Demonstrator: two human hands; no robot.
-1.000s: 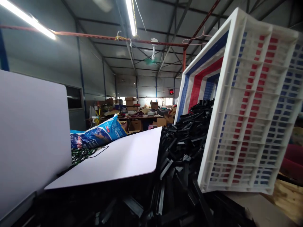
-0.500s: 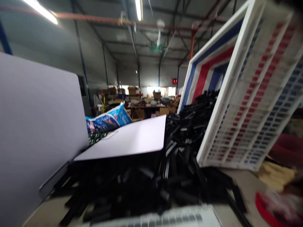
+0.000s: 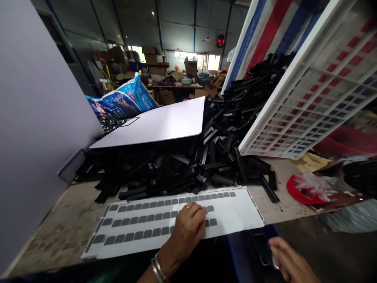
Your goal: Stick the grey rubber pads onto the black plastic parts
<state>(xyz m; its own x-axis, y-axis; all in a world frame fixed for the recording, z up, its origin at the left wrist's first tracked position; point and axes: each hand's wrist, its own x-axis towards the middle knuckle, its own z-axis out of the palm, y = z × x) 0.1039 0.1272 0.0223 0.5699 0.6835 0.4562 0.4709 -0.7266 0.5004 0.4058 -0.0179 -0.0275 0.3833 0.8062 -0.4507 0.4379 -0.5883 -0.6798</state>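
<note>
My left hand (image 3: 190,224), with a ring and bangles at the wrist, rests on a white sheet (image 3: 229,224) printed or stuck with rows of grey rounded pads (image 3: 153,216). Its fingers are curled and drawn together on the sheet; whatever they pinch is hidden. At the lower right, my right hand (image 3: 290,259) is closed beside a dark rectangular piece with a pale outline (image 3: 262,249), above a blue bin (image 3: 235,251). A silvery edge shows by its fingers, but I cannot make out what it grips. Behind the sheet lies a heap of black elongated parts (image 3: 167,169).
A striped-lined white crate (image 3: 273,133) lies tipped at right with black parts spilling out. White panels stand at left (image 3: 44,137) and lie over the heap (image 3: 165,125). A blue bag (image 3: 126,98) sits behind. A red dish (image 3: 303,190) holds clear plastic.
The view has tilted down, so more of the white sheet and table shows. Both my hands, out of view earlier, are now visible.
</note>
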